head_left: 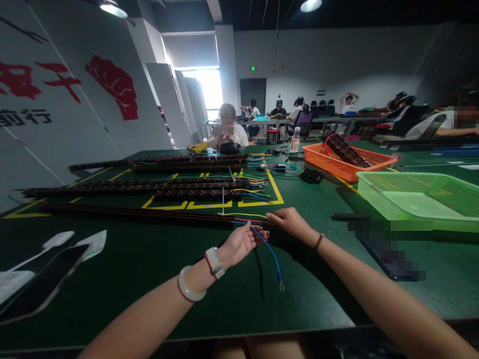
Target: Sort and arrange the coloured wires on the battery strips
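Note:
A long, dark wrapped cable bundle [149, 215] lies across the near part of the table, with coloured wires coming out of its right end. My left hand [243, 244] is palm up beside that end, fingers loosely curled. Between its thumb and fingers runs a blue wire [272, 251], which hangs down to a metal ring terminal [281, 286]. My right hand [294, 224] is closed in a pinch at the tip of a yellow wire [245, 215]. Red wires [258, 222] pass just below that pinch; their ends are partly hidden by my fingers.
Several more cable bundles [130, 187] lie behind, over yellow tape outlines [279, 192]. At right are a green basket [411, 199], an orange basket [337, 164] holding a bundle, and a bottle [295, 140]. A phone-like dark slab [48, 281] lies near left. A person [228, 132] sits opposite.

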Tool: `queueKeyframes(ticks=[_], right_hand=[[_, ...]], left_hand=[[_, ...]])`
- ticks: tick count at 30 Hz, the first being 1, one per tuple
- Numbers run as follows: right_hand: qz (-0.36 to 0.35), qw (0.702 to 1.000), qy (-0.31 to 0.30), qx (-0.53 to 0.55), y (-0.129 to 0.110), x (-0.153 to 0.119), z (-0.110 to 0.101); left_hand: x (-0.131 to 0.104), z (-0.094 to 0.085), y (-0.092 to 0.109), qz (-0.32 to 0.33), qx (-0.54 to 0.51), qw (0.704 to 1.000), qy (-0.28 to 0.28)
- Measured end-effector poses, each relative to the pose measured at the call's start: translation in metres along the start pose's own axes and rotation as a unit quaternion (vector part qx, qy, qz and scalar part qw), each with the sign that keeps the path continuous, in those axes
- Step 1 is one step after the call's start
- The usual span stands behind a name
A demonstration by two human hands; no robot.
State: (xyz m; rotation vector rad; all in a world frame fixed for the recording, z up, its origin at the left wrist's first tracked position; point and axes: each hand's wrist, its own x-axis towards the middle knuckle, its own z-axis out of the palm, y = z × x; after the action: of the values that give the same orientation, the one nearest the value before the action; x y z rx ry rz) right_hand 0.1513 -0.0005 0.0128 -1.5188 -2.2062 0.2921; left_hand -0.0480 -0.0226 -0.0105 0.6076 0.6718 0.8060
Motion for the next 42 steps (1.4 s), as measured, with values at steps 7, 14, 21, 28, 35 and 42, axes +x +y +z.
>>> queueKeyframes(ticks=[7, 14, 21, 28, 35, 42], right_hand=[[0.079, 0.931, -0.257, 0.247, -0.014, -0.008, -0.015], [0.044, 0.878, -0.382, 0.286, -0.015, -0.011, -0.008], [0.1, 0.859, -0.374, 0.336, -0.004, -0.008, -0.01], [0.11, 0.945, -0.25, 0.18, 0.007, -0.001, -0.013], [0.104, 0.954, -0.268, 0.081, 0.001, -0.003, -0.001], [0.091, 0.961, -0.251, 0.066, 0.004, -0.004, -0.004]], left_hand=[[0.0, 0.003, 0.0, 0.013, -0.037, 0.999, -0.013], [0.003, -0.001, -0.001, 0.006, -0.045, 0.999, -0.016], [0.002, 0.0, 0.0, -0.015, -0.018, 1.0, -0.021], [-0.007, 0.006, 0.0, -0.003, 0.121, 0.99, -0.073], [-0.008, 0.008, -0.002, 0.017, 0.161, 0.983, -0.086], [-0.009, 0.008, -0.002, 0.02, 0.176, 0.98, -0.093]])
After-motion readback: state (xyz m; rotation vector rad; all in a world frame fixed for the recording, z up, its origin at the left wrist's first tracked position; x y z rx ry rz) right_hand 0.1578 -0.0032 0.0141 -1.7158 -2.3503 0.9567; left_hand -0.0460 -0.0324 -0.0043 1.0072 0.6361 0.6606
